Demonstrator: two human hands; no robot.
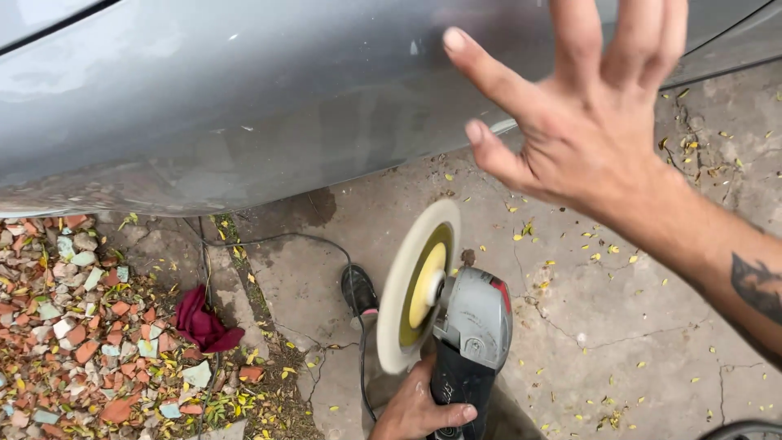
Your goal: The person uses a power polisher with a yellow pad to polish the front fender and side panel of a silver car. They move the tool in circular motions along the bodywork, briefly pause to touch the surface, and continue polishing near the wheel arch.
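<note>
My left hand (417, 410) grips the black handle of a grey power polisher (468, 334) at the bottom centre. Its round white pad with a yellow backing (415, 285) stands on edge, facing left, clear of the grey car body panel (228, 98) that fills the top of the view. My right hand (582, 114) is raised at the upper right, fingers spread and holding nothing, in front of the panel's lower edge. Whether it touches the panel I cannot tell. A tattoo shows on that forearm.
The polisher's black cable (277, 239) runs over the cracked concrete ground (619, 326), which is scattered with small yellow leaves. A dark red cloth (202, 323) lies by a bed of broken brick and tile bits (65, 326) on the left. A black shoe (358, 289) sits near the pad.
</note>
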